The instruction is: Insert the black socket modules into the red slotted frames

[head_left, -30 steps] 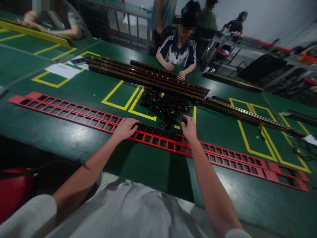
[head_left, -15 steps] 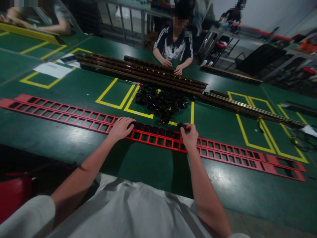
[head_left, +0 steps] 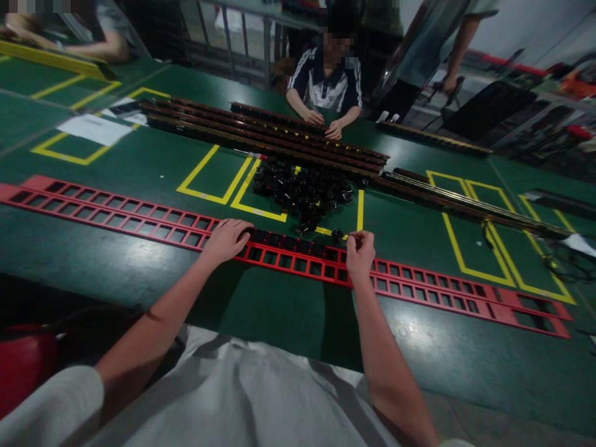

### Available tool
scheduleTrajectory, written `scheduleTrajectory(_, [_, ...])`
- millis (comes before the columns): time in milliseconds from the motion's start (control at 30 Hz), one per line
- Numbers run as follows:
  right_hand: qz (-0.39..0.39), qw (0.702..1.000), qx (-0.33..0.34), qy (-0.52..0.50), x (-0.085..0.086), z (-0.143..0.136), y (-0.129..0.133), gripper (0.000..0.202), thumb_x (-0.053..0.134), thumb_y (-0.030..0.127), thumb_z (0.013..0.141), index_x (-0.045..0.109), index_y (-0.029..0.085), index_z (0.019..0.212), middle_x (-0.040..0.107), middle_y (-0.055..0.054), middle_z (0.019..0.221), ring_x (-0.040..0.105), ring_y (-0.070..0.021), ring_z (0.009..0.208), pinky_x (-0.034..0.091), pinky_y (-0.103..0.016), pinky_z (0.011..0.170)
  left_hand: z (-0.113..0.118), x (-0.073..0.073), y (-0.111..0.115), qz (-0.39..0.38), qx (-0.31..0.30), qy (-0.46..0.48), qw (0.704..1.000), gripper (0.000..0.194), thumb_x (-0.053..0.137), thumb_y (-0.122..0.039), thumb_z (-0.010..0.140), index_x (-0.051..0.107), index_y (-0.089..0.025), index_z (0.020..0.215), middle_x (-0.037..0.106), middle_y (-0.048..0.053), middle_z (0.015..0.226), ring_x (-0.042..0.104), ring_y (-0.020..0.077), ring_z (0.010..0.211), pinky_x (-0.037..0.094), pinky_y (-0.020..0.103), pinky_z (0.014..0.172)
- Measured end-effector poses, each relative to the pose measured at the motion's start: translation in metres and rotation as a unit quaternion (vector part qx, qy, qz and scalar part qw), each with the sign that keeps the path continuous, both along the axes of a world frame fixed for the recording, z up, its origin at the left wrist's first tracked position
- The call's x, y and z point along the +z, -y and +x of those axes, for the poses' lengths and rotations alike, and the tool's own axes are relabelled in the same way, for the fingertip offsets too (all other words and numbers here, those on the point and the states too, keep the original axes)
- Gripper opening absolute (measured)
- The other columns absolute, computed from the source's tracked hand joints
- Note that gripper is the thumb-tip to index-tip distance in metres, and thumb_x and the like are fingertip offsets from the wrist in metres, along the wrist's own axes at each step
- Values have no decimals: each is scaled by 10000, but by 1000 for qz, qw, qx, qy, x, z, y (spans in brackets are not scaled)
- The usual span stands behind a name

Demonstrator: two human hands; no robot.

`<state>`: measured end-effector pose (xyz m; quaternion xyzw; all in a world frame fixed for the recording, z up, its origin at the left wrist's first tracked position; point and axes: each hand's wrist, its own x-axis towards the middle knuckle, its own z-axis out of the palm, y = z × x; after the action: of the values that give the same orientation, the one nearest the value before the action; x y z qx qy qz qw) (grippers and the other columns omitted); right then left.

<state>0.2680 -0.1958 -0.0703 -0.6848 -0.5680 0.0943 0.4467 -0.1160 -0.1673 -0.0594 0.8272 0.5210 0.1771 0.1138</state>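
Two long red slotted frames (head_left: 298,264) lie side by side across the green table. A row of black square parts (head_left: 289,243) fills several slots of the far frame. At the left end of this row, my left hand (head_left: 228,239) presses on the far frame, fingers bent over it and thumb beside a dark part. My right hand (head_left: 361,253) is closed in a pinch over the frame, right of the row, with a small dark part (head_left: 357,243) partly hidden between thumb and fingers. One loose black part (head_left: 338,234) lies just left of these fingers.
A heap of black parts (head_left: 305,189) lies beyond the frames. Behind it are long dark rails (head_left: 265,138), with more rails (head_left: 470,202) to the right. Paper sheets (head_left: 95,128) lie left. A co-worker (head_left: 323,93) sits opposite; another person (head_left: 428,49) stands behind.
My right hand has shifted slightly right, apart from the loose black part it was touching. My left hand stays in place. A standing person has come into view at the back right.
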Motion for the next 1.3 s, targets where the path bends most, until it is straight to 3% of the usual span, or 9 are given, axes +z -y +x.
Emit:
scheduleTrajectory(133, [18,998,29,60,3,-2,-2,184,450,281,881,561,207,1007,604,-96,1017,585,-227,959,481,-377,880,0,-1,-1,9,-3,-1,1000,334,401,-300,945,626,-214,1176,692,67,1157,599,260,1099,388,452,1030])
scheduleTrajectory(367, [13,997,-12,76,2,0,-4,192,475,166,778,587,190,932,562,-116,1023,564,-239,1010,481,-403,943,-1,0,-1,13,-7,2,1000,331,403,-302,947,627,-206,1170,693,71,1149,605,261,1084,390,444,1020])
scheduleTrajectory(667, [9,997,41,65,-10,3,-8,422,442,179,835,607,161,1223,608,-152,1265,590,-248,1168,529,-437,971,0,-1,-1,9,-3,-7,1000,342,388,-306,949,625,-209,1175,691,67,1157,604,258,1090,387,442,1027])
scheduleTrajectory(967, [14,994,96,41,-16,2,-11,349,484,229,856,670,156,1143,587,-162,1315,605,-257,1172,599,-418,888,0,1,0,12,-2,-3,1000,341,400,-306,942,630,-204,1172,693,69,1159,603,262,1089,392,450,1028])
scheduleTrajectory(1067, [8,989,132,70,-14,2,-16,321,506,234,850,683,156,1108,613,-154,1296,599,-268,1189,551,-466,979,0,0,-1,13,-4,-6,1000,337,403,-302,942,628,-209,1175,694,64,1152,606,258,1081,396,443,1020])
scheduleTrajectory(1200, [13,981,166,101,-5,-15,-34,319,506,216,859,673,166,1125,626,-131,1289,595,-253,1194,494,-470,1051,-1,-1,-2,13,-6,-5,1000,339,411,-303,939,633,-206,1177,694,66,1154,608,259,1077,397,446,1018])
scheduleTrajectory(1300, [9,970,212,122,7,-45,-56,342,500,190,863,656,184,1167,617,-112,1302,573,-234,1214,472,-443,1070,-1,-1,-2,17,-6,-4,1000,338,412,-304,940,636,-201,1172,694,70,1152,608,261,1081,398,447,1017])
